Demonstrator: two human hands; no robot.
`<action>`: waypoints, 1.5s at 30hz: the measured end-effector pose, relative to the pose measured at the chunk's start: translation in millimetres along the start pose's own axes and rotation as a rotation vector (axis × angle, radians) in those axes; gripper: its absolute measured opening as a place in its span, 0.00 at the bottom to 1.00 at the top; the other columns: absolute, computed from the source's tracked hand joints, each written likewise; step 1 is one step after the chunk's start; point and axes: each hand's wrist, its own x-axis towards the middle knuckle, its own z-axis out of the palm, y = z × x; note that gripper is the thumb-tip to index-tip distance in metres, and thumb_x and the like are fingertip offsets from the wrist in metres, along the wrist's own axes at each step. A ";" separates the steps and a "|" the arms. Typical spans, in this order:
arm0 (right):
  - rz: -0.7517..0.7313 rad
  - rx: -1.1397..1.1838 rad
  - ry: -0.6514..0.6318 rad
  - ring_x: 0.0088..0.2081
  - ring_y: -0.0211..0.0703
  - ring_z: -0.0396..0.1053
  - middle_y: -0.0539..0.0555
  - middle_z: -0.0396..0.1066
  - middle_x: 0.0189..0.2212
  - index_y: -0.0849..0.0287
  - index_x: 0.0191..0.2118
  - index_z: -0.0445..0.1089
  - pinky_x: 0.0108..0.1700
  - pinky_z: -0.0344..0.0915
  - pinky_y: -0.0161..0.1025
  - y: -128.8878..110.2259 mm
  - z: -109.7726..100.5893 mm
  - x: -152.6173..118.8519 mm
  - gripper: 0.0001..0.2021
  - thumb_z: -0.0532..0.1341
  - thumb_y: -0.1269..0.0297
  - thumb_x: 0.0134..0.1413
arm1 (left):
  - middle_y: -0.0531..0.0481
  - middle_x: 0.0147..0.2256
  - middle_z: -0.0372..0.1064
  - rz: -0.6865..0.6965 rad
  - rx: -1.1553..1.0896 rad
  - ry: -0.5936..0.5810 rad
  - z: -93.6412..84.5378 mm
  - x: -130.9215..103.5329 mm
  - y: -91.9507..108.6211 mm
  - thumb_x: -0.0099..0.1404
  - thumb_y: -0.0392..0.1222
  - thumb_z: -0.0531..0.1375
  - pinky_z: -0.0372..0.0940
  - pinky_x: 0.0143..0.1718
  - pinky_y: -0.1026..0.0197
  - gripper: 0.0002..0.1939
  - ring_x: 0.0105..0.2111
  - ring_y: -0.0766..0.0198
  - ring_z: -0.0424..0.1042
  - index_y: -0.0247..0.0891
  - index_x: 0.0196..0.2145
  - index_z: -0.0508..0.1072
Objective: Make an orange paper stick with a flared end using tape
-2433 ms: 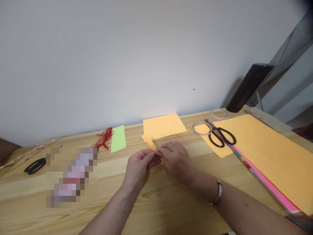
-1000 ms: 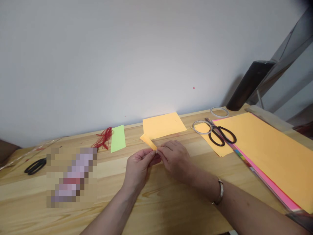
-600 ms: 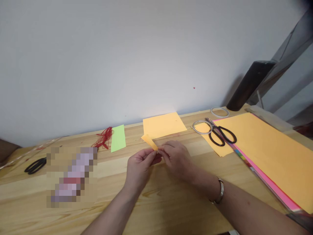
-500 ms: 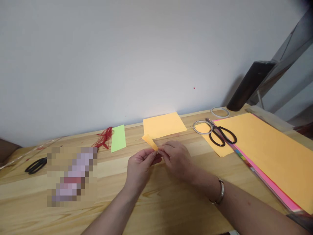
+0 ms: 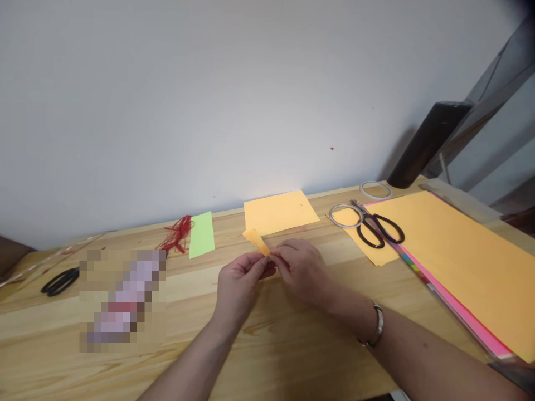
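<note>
A narrow folded strip of orange paper rises from between my fingertips near the middle of the table. My left hand pinches its lower end between thumb and fingers. From the right, my right hand grips the same end, its fingertips touching those of the left; a metal bangle circles that wrist. Just behind the strip lies a flat orange sheet. The strip's lowest part is hidden by the fingers.
Black-handled scissors and a roll of tape lie on orange paper at right, beside large stacked sheets. Another tape ring and a black cylinder stand behind. Leftward are green paper, red thread and more scissors.
</note>
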 end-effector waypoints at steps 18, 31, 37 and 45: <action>0.004 0.014 -0.008 0.33 0.40 0.66 0.54 0.72 0.29 0.60 0.31 0.72 0.37 0.60 0.37 0.7 -0.2 -0.6 0.09 0.55 0.72 0.57 | 0.43 0.28 0.77 -0.007 -0.029 0.003 0.8 -0.7 -0.1 0.47 0.45 0.69 0.70 0.37 0.57 0.14 0.29 0.59 0.76 0.32 0.28 0.77; 0.016 0.014 -0.035 0.33 0.41 0.66 0.54 0.71 0.28 0.62 0.29 0.71 0.36 0.59 0.37 -1.0 -2.7 1.1 0.08 0.55 0.73 0.56 | 0.43 0.29 0.77 -0.003 -0.003 -0.013 -1.0 0.5 -1.5 0.48 0.45 0.68 0.70 0.37 0.58 0.14 0.29 0.59 0.76 0.32 0.29 0.77; 0.018 0.017 -0.038 0.33 0.41 0.66 0.54 0.71 0.29 0.62 0.30 0.70 0.37 0.59 0.37 -0.1 -1.6 0.8 0.09 0.54 0.72 0.57 | 0.44 0.28 0.77 -0.003 -0.019 -0.018 -1.0 0.5 -1.9 0.49 0.44 0.68 0.70 0.37 0.58 0.13 0.29 0.60 0.76 0.32 0.29 0.77; 0.023 0.030 -0.064 0.34 0.41 0.67 0.54 0.72 0.29 0.61 0.31 0.72 0.38 0.59 0.37 -0.3 -2.6 0.4 0.09 0.54 0.72 0.57 | 0.44 0.29 0.77 -0.010 -0.036 -0.021 -0.9 1.2 -1.8 0.50 0.44 0.68 0.70 0.37 0.59 0.13 0.29 0.60 0.76 0.31 0.30 0.77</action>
